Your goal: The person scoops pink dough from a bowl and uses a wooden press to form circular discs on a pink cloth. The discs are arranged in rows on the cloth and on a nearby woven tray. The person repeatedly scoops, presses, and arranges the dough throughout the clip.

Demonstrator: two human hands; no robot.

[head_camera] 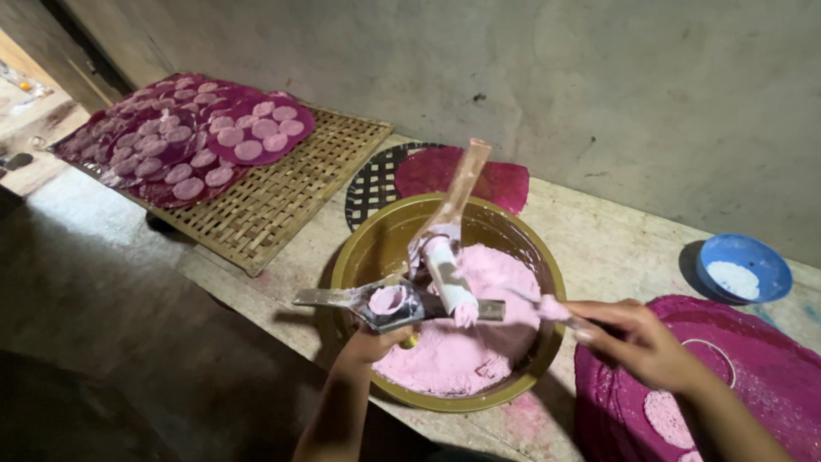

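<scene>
A person stands over a wide brass-coloured metal bowl point(363, 248) half full of thick pink batter point(462, 342), set on a pale stone ledge point(599, 239) against the wall. The step in hand looks like loading a mould: the left hand point(369, 344), at the near rim of the bowl, has its fingers closed round the handle of a small round metal scoop point(386, 301) that carries a dab of pink batter. The scoop lies across a flat metal bar point(492, 310) spanning the bowl, beside a white batter-smeared roller point(449, 275) and a tall, pale wooden paddle point(457, 192) leaning out of the mix.

The right hand point(637, 338), just right of the bowl, pinches a thin batter-tipped spatula point(547, 306) between thumb and curled fingers; the grip is tight, the tip pointing left towards the scoop.

By my judgement the next move calls for a steady level scoop and a clean wipe with the spatula, since the batter looks sticky and would drip.

To the near right lies a magenta cloth-like mat point(770, 385) bearing a wire ring point(710, 359) and a pale pink disc point(667, 417). Far right sits a blue bowl of white powder point(742, 269). Far left, a woven bamboo tray point(291, 192) holds dark mats covered in rows of pink discs point(197, 141).
</scene>
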